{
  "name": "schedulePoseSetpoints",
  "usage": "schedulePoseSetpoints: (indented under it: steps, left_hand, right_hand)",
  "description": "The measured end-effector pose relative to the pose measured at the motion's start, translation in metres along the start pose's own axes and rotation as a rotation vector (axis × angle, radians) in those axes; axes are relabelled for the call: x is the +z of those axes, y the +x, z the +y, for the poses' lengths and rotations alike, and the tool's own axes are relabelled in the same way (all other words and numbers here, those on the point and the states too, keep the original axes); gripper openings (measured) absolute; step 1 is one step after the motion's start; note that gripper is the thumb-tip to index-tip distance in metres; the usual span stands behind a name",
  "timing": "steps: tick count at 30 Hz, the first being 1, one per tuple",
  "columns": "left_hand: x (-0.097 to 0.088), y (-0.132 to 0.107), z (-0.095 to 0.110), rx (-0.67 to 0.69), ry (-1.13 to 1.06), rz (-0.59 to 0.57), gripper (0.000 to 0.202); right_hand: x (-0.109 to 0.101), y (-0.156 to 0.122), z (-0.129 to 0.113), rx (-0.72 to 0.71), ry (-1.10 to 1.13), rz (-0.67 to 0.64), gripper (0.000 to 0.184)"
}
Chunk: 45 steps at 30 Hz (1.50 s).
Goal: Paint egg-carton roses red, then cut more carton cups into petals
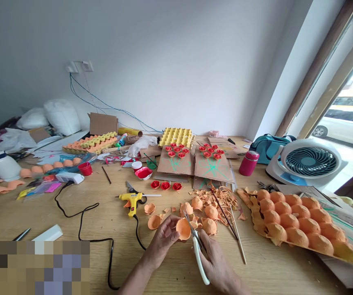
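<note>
My left hand point(163, 237) is closed around an orange egg-carton cup point(183, 228), holding it up with the hollow side facing me. My right hand point(215, 260) grips white-handled scissors point(198, 250), whose blades meet the cup's rim. Just beyond lie several cut orange cups point(209, 217) and a heap of orange trimmings point(222, 198). Two thin sticks point(230, 219) rest to the right of the cups.
An orange egg tray point(296, 223) lies on the right, with a small fan point(310, 162) behind it. A yellow glue gun point(131, 200) and its black cord point(84, 221) lie to the left. Cardboard panels with red paper roses point(195, 162) and a red bottle point(249, 163) stand farther back.
</note>
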State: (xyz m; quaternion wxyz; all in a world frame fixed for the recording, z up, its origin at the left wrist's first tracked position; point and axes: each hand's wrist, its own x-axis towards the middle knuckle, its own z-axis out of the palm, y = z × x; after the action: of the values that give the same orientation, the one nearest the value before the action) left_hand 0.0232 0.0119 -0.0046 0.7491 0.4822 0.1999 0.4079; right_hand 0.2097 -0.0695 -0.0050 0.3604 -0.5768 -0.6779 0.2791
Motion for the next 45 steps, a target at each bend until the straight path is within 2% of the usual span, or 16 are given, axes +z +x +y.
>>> schedulePoseSetpoints:
  steps: [7,14,24,31,34,38,45]
  left_hand:
    - [-0.004,0.0,-0.002,-0.029,0.018,0.025,0.043]
    - [0.001,0.0,0.002,-0.001,-0.081,0.005,0.035]
    - [0.0,0.001,0.004,-0.049,-0.014,0.029,0.052]
    - [-0.002,0.001,0.006,-0.035,-0.024,0.12,0.057]
    - [-0.006,0.001,0.004,-0.014,0.031,0.129,0.055]
    - [-0.009,0.0,0.005,0.033,0.145,0.083,0.052]
    - [0.0,-0.001,0.017,0.035,0.251,0.048,0.053]
  right_hand:
    - [0.0,-0.001,0.0,0.013,0.037,-0.018,0.021]
    - [0.007,0.0,0.007,0.046,0.072,0.0,0.029]
    - [0.008,0.003,0.009,0.056,0.116,0.034,0.033]
    - [0.002,0.001,0.005,0.031,0.122,-0.002,0.029]
    - [-0.001,0.001,0.004,0.023,0.098,-0.008,0.024]
    - [-0.003,0.001,0.004,0.004,0.017,0.003,0.019]
    - [-0.001,0.001,0.007,-0.038,-0.093,0.058,0.016]
